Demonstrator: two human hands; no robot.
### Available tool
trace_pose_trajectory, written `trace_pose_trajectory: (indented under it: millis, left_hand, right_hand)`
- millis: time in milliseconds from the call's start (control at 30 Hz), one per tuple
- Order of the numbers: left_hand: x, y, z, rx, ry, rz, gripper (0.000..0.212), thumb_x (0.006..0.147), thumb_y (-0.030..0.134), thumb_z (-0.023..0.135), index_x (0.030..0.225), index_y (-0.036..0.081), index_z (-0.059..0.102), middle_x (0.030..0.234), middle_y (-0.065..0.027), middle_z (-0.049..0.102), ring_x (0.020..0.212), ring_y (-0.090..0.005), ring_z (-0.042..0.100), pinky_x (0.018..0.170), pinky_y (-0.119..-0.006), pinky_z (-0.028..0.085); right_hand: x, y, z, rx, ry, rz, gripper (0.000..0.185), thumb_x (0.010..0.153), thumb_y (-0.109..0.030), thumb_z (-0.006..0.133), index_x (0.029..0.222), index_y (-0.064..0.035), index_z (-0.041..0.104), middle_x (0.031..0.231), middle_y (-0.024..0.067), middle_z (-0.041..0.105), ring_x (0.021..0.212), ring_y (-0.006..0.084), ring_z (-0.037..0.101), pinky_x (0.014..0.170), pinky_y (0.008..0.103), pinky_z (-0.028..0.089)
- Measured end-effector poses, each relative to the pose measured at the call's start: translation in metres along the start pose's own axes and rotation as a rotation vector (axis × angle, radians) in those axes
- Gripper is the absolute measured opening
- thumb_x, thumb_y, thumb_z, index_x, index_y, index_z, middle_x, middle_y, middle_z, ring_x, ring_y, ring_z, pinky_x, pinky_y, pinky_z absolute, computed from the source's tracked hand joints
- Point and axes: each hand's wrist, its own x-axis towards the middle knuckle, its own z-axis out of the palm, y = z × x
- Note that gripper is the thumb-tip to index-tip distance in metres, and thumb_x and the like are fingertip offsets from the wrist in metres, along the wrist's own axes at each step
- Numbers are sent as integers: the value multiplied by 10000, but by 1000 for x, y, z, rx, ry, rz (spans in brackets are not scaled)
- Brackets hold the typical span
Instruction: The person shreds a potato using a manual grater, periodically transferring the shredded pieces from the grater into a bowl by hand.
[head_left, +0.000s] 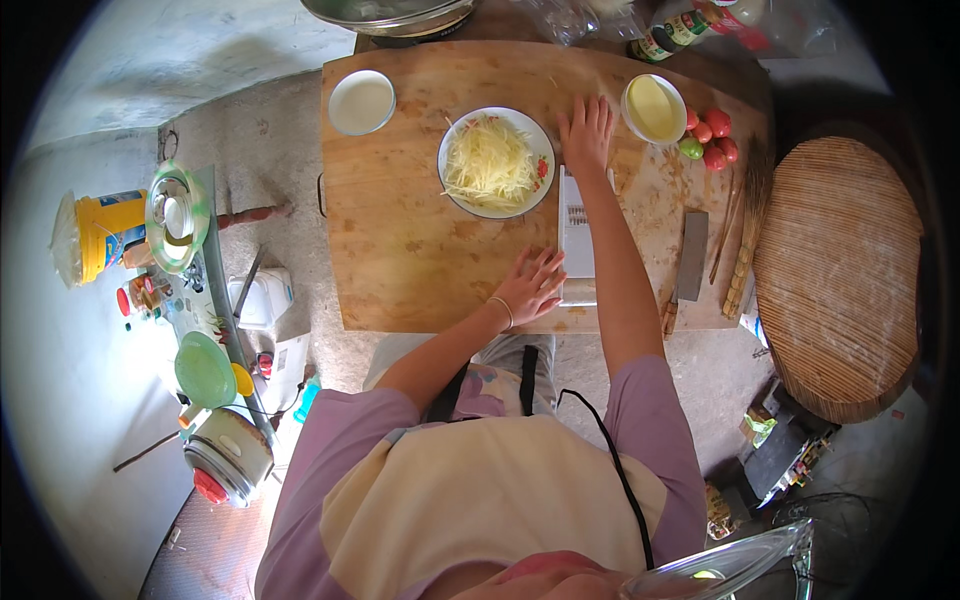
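A white mandoline grater (577, 251) lies lengthwise on the wooden board (405, 255), with a slotted blade area near its far end. My right hand (586, 139) rests at that far end, palm down, fingers pointing away from me. At the near left edge is my left hand (531, 289), its fingers spread and appearing to touch the grater's side. Neither hand has anything in its grasp. Just left of the grater, a floral enamel plate (546, 142) carries a heap of pale yellow shreds (491, 165), probably potato. A white bowl (677, 135) holds a smooth, peeled yellow piece (651, 105).
Another white bowl (361, 103) stands far left. Several tomatoes (716, 124), one green, sit at right. A cleaver (691, 255) and a straw brush (742, 277) lie near the right edge, beside a round stalk lid (840, 277). A bottle (671, 34) lies behind.
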Motion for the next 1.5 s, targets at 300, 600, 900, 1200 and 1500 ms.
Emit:
trace_pose_trajectory:
  millis: [300, 600, 900, 1200, 1500]
  left_hand:
    - [-4, -1, 8, -23, 20, -28, 619, 830, 324, 655, 1351, 108, 399, 1504, -164, 263, 1357, -362, 317, 1080, -595, 212]
    - [-4, -1, 4, -3, 2, -23, 561, 836, 318, 647, 1314, 94, 458, 1499, -163, 273, 1374, -357, 286, 1087, -590, 197]
    - [-2, 2, 2, 5, -10, -20, 591, 835, 303, 661, 1341, 118, 416, 1496, -173, 270, 1375, -361, 283, 1072, -602, 214]
    - [0, 1, 1, 26, -20, -4, 687, 823, 301, 668, 1395, 140, 324, 1504, -173, 258, 1359, -371, 306, 1070, -617, 205]
    - [-1, 0, 0, 6, -15, -7, 632, 820, 302, 666, 1352, 114, 381, 1509, -173, 247, 1365, -376, 297, 1084, -604, 197]
  right_hand:
    - [-27, -8, -77, 80, -465, 159, 348, 838, -270, 623, 1146, -114, 582, 1077, 115, 578, 993, 308, 576, 888, 466, 438]
    - [-98, 9, -127, 349, -112, 198, 301, 786, -151, 679, 1081, -105, 639, 967, 86, 654, 895, 292, 573, 823, 430, 427]
    - [-173, -19, -118, 242, -84, 205, 255, 847, -187, 652, 1070, -80, 593, 1126, 101, 559, 969, 290, 550, 858, 444, 407]
    - [-104, -33, -71, 47, -35, 123, 467, 916, -186, 535, 1349, -76, 399, 1412, 193, 350, 1373, 383, 252, 1131, 548, 188]
    - [-96, -25, -45, 113, -53, 140, 507, 912, -142, 516, 1385, -49, 359, 1427, 205, 341, 1381, 382, 241, 1138, 541, 176]
